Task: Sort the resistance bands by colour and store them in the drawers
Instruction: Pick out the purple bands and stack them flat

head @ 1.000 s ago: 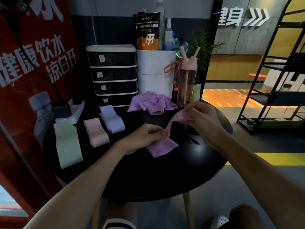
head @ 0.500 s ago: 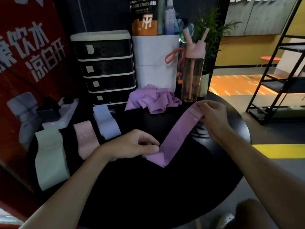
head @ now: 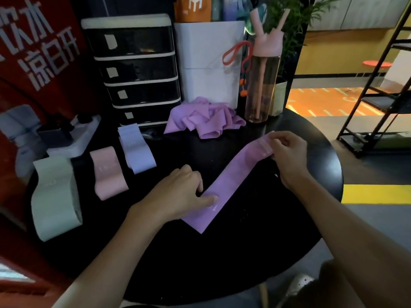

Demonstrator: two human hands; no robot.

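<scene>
A purple resistance band point(head: 231, 181) lies stretched flat and diagonal on the round black table point(head: 222, 258). My left hand point(head: 180, 194) presses its near end down, thumb on the band. My right hand point(head: 287, 154) pinches its far end near the white seam. Behind it sits a heap of purple bands point(head: 204, 120). At the left lie a folded green band point(head: 55, 196), a pink band point(head: 107, 172) and a lilac band point(head: 135, 150). A black drawer unit point(head: 133, 70) with four shut drawers stands at the back.
A white box point(head: 209, 63) holding pouches and bottles stands beside the drawers. A pink-lidded water bottle point(head: 262, 81) is right of it. A white power strip point(head: 73, 138) lies at the table's left rear. A black shelf rack point(head: 378, 96) stands off to the right.
The purple band went from bunched between my hands to pulled out flat on the table. My right hand moved away to the right; my left hand now presses the near end down.
</scene>
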